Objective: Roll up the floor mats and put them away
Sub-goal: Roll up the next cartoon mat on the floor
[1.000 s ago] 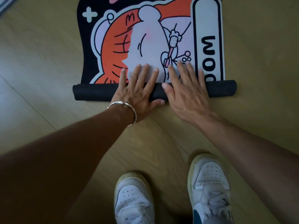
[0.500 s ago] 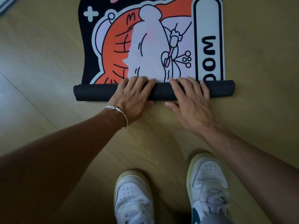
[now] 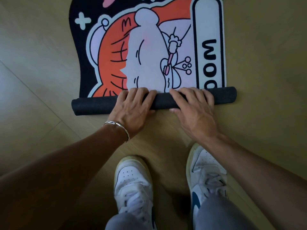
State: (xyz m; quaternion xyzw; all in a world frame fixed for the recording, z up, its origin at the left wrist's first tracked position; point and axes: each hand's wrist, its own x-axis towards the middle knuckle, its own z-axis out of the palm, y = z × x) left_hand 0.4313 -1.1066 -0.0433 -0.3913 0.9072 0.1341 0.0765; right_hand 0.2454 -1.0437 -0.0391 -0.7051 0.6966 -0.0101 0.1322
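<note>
Seen from above, a cartoon-printed mat (image 3: 149,47) lies on a wooden floor (image 3: 33,63). Its near end is wound into a dark roll (image 3: 93,105) whose long axis runs left to right, straight across in front of the person. The left hand (image 3: 132,108) and the right hand (image 3: 194,110) sit side by side on the middle of the roll, gripping it with fingers curled over its top and thumbs at its near side. The flat, unrolled part stretches away beyond the fingertips, so rolling probably goes forward, away from the white shoes (image 3: 134,183). Both hands are equally near; the roll's two ends are unheld.
</note>
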